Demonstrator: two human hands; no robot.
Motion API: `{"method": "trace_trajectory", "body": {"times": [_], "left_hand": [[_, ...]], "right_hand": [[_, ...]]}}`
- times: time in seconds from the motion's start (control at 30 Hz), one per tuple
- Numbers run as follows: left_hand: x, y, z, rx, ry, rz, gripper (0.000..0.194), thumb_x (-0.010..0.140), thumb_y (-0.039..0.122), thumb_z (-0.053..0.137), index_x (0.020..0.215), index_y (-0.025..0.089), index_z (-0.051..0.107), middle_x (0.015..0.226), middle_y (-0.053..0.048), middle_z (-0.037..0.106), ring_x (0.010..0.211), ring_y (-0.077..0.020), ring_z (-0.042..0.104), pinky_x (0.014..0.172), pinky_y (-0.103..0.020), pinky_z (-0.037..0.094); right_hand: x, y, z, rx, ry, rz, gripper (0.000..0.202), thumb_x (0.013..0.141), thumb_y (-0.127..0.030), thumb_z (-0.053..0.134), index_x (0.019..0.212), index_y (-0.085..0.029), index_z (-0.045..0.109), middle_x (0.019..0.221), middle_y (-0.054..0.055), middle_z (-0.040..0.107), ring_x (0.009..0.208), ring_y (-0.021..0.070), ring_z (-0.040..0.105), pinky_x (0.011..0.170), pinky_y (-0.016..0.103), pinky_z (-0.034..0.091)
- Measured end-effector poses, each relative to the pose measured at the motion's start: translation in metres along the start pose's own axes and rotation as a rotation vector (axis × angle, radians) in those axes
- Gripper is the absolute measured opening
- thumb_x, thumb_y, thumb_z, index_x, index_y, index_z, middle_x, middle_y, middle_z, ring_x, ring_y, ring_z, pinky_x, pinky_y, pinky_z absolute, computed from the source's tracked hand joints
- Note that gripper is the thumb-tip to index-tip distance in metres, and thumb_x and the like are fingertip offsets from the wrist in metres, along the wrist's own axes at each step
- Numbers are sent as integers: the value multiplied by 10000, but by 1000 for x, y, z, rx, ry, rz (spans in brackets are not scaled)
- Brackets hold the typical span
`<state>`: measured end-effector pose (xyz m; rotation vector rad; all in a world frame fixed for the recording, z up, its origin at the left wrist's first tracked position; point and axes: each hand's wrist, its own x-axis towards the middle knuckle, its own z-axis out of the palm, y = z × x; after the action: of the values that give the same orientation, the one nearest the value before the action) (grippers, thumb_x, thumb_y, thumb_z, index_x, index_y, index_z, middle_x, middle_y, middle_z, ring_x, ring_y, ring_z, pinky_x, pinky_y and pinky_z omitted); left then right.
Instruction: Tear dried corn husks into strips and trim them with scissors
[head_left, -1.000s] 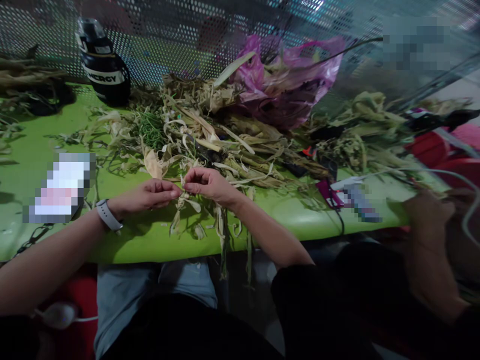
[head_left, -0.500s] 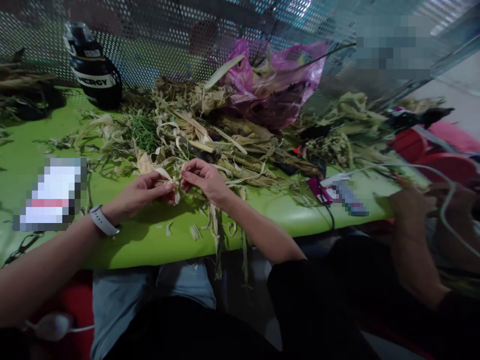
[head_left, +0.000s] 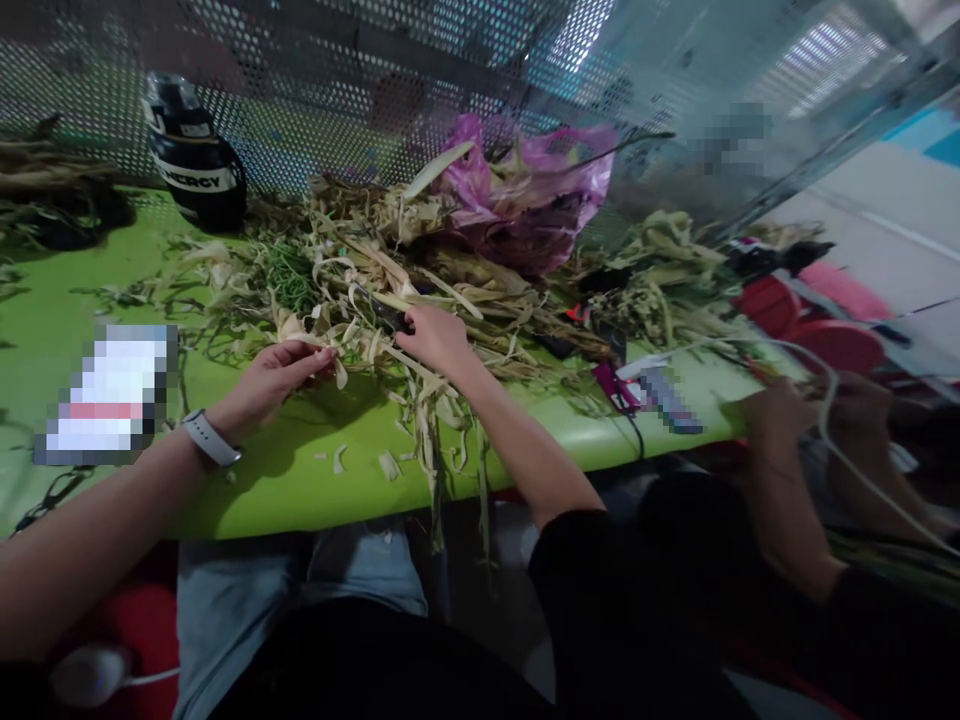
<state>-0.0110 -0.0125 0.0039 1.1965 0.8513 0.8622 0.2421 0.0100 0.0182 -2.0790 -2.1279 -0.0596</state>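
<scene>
Pinched between the thumb and fingers of my left hand (head_left: 289, 375) is a small pale husk piece (head_left: 341, 375), at the front edge of a heap of dry husks (head_left: 480, 270). My right hand (head_left: 435, 340) reaches into the heap beside a dark object (head_left: 390, 314); its fingers are bent and partly hidden, so what they hold, if anything, cannot be made out. Pale strips (head_left: 427, 430) hang over the front edge of the green table (head_left: 300, 490). Green sprigs (head_left: 291, 277) lie in the heap behind my left hand.
A black bottle (head_left: 196, 170) stands at the back left, a phone (head_left: 112, 395) lies at the left. Behind the heap is a pink plastic bag (head_left: 525, 200). At the right are another phone (head_left: 671, 400), a white cable (head_left: 829, 390) and another person's hands (head_left: 780, 410).
My right hand has left my left hand and moved up and right into the heap. My left hand has shifted slightly left, still with a pale piece. The view has shifted a little.
</scene>
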Motion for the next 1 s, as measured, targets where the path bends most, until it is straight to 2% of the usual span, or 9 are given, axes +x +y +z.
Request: {"method": "trace_trajectory", "body": {"times": [0.1,0.2,0.33,0.43,0.57,0.7,0.83,0.93,1.0], "left_hand": [[0,-2,-2,1,-37,7,288,743,418,782,849,153,741,786,-64,722,669,-120,630,613,-212,460],[0,-2,-3,-45,-37,11,279,744,408,781,844,153,730,778,-53,712,675,-117,635,612,-207,461],[-2,1,-3,-141,-10,-3,298,698,391,816,847,157,708,764,-39,698,653,-115,636,578,-201,453],[-5,5,-2,-183,6,11,305,693,396,820,851,166,696,767,-22,689,679,-108,640,575,-184,446],[-7,8,-2,-211,-10,29,311,707,407,810,873,179,678,878,-25,704,777,-119,661,588,-176,458],[-6,8,-2,-249,-1,33,312,715,409,802,869,174,667,894,-29,706,769,-115,666,564,-174,452],[-5,8,-3,-307,62,88,318,693,392,823,878,178,676,875,-5,697,739,-91,653,580,-181,466],[-3,6,-6,-321,95,117,300,697,392,821,868,187,684,857,4,695,731,-82,642,594,-180,472],[-2,5,-7,-320,107,121,279,704,387,817,855,192,687,848,4,688,731,-81,634,594,-173,473]], "right_hand": [[6,-11,-7,-74,-81,27,243,795,-270,620,966,-130,723,940,190,717,874,311,661,744,404,499],[11,-18,-19,-141,-92,27,277,793,-229,610,1022,-105,706,997,217,711,916,320,663,764,404,496],[14,-24,-38,-277,36,-26,371,828,-109,506,1169,-22,623,1118,268,658,1025,349,624,857,453,452],[15,-25,-52,-333,117,-64,350,863,-73,425,1134,12,630,1126,301,628,1054,368,590,878,490,413],[9,-17,-76,-402,65,-31,322,855,-60,441,1091,10,648,1051,299,661,1013,363,619,883,503,401],[-2,7,-101,-478,-38,-4,258,777,-109,603,1012,-62,699,1025,248,698,998,358,637,855,457,425],[-15,43,-108,-290,-47,78,230,743,-289,676,931,-158,702,955,143,723,884,279,651,722,344,445],[-26,58,-93,82,-90,47,273,729,-390,675,874,-159,667,846,73,699,756,191,618,667,286,438],[-33,54,-78,420,-216,-15,343,726,-458,664,868,-148,641,781,50,666,687,153,580,627,266,431]]}}
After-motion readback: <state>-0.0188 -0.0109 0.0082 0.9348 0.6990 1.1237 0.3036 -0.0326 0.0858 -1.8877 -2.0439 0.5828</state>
